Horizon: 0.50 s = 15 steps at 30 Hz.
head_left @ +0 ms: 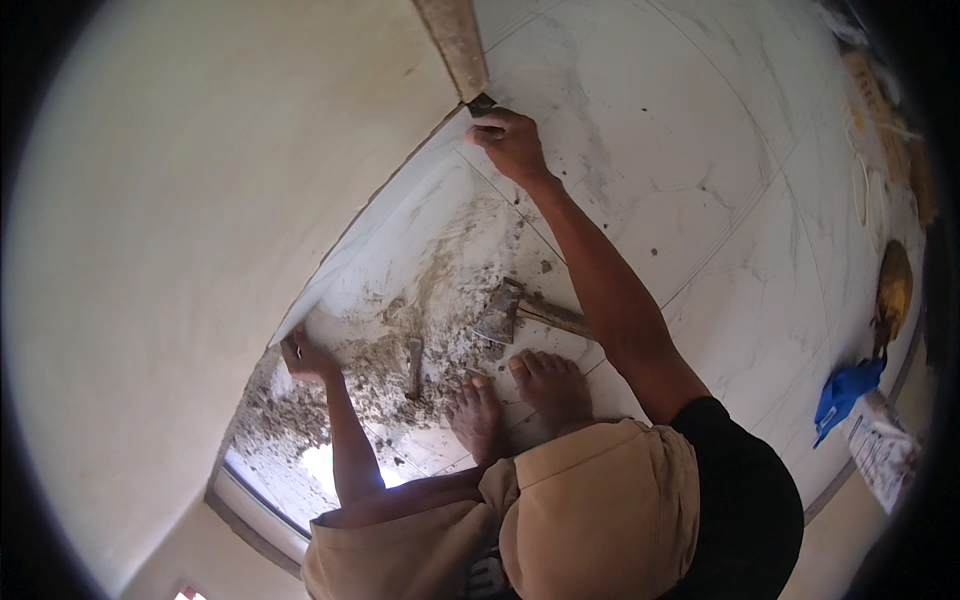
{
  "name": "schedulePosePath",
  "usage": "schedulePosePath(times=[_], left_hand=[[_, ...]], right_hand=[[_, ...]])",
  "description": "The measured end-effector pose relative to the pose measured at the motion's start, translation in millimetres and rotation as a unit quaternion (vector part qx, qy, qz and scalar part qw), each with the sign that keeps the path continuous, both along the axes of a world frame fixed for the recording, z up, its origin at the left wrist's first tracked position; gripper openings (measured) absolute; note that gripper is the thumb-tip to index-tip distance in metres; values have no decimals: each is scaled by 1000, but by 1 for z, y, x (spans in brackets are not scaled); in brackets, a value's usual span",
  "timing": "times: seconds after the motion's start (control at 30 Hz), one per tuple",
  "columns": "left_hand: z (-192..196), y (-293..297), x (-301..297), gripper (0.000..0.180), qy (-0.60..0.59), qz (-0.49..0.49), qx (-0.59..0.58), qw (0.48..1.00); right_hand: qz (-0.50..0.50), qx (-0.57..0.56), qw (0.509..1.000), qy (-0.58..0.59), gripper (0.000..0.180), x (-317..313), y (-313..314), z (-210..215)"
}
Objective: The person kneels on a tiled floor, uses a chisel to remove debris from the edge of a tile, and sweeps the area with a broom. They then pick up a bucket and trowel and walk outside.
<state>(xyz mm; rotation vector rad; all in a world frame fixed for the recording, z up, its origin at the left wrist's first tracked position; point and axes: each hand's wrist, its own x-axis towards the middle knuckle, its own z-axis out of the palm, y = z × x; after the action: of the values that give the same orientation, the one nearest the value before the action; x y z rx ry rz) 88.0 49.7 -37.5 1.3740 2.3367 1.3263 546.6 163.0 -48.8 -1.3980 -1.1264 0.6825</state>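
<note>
A long white skirting tile stands on edge along the foot of the plain wall. My left hand grips its near end, just above a heap of grey mortar rubble. My right hand reaches far forward and clasps the tile's far end, next to a small dark piece at the wall corner. I am squatting, and my bare feet rest on the floor tiles between my arms.
A hammer-like tool and a chisel lie in the rubble near my feet. A brown vertical frame rises at the corner. At the right lie a blue cloth, a printed bag and a brownish object.
</note>
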Motion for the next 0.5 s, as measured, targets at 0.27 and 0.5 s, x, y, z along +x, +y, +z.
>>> schedulePosePath(times=[0.27, 0.5], left_hand=[[-7, 0, -4, 23, -15, 14, 27, 999], [-15, 1, -12, 17, 73, 64, 2, 995]], right_hand=[[13, 16, 1000, 19, 26, 0, 4, -26], [-26, 19, 998, -49, 21, -5, 5, -29]])
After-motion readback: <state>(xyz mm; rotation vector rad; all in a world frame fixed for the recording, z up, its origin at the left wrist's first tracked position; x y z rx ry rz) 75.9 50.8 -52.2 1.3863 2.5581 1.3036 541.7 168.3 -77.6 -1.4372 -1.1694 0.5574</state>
